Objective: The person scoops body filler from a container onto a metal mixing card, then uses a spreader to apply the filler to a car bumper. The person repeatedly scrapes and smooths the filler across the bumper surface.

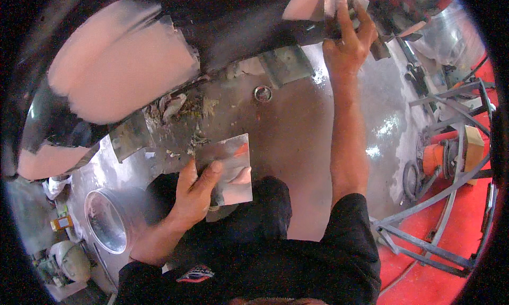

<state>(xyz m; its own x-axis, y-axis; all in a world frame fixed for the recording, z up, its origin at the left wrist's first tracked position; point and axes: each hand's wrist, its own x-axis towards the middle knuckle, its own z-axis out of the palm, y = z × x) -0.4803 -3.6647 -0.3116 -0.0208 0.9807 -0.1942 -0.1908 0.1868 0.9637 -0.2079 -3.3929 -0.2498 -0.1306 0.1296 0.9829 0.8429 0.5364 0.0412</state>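
Note:
My left hand (193,193) grips a thin, shiny metal plate (236,172) by its edge, with pink putty smeared on its face. My right hand (350,45) reaches up and presses a thin, flat spreader (331,2) against the dark curved panel (238,26). The fingers lie over the spreader's face, and pink putty (305,2) coats the panel just left of it. A broad pink putty patch (130,66) covers the panel's left part, and a smaller pink area (53,160) sits lower at its left end.
Below the panel lie crumpled scraps (172,106) and a small round lid (262,94) on the grey floor (297,146). At left stands a metal bucket-like cylinder (106,220). A metal tube frame (424,246) and an orange object (433,157) are at right, over red flooring (413,273).

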